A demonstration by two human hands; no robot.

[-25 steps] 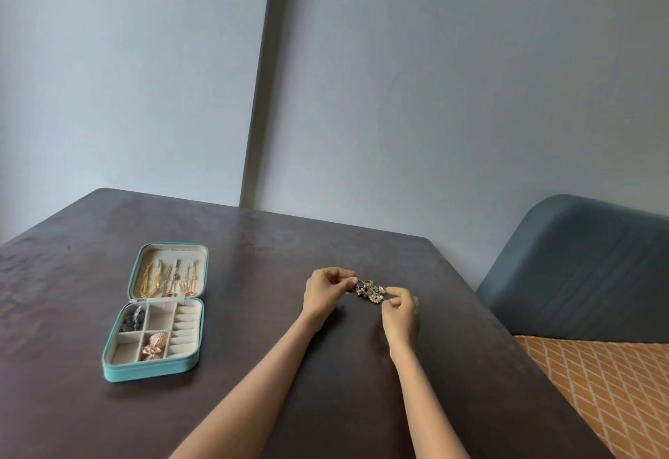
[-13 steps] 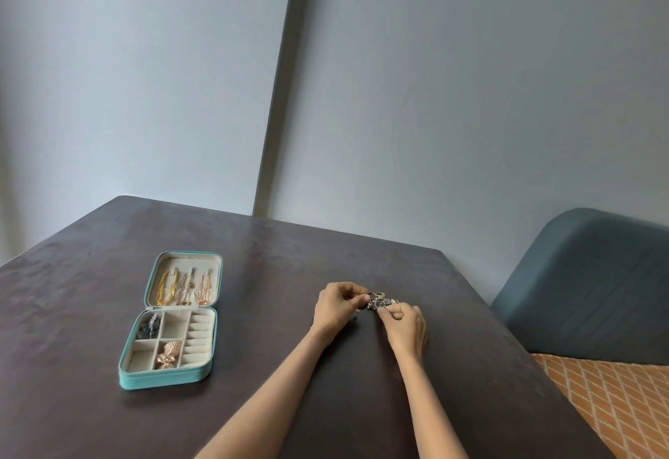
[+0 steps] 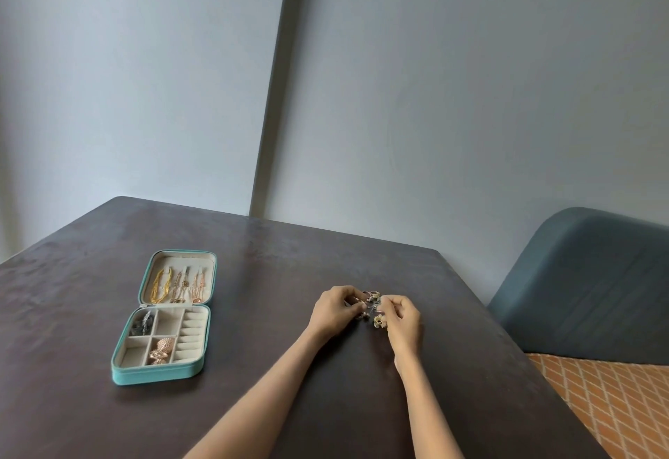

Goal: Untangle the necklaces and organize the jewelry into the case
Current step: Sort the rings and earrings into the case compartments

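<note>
2 hands, left hand (image 3: 335,308) and right hand (image 3: 400,315), each pinch 1 jewelry tangle (image 3: 371,308) just above the table (image 3: 253,404); 1 open case (image 3: 159,375) holds 3 hung necklaces (image 3: 179,284), well left

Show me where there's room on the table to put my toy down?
Bare table lies between the teal case and the left hand, also behind both. It's crowded where both hands, the right hand too, pinch the jewelry clump.

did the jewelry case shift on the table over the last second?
No. The jewelry case keeps its place relative to the table's far edge; only the camera moved.
</note>
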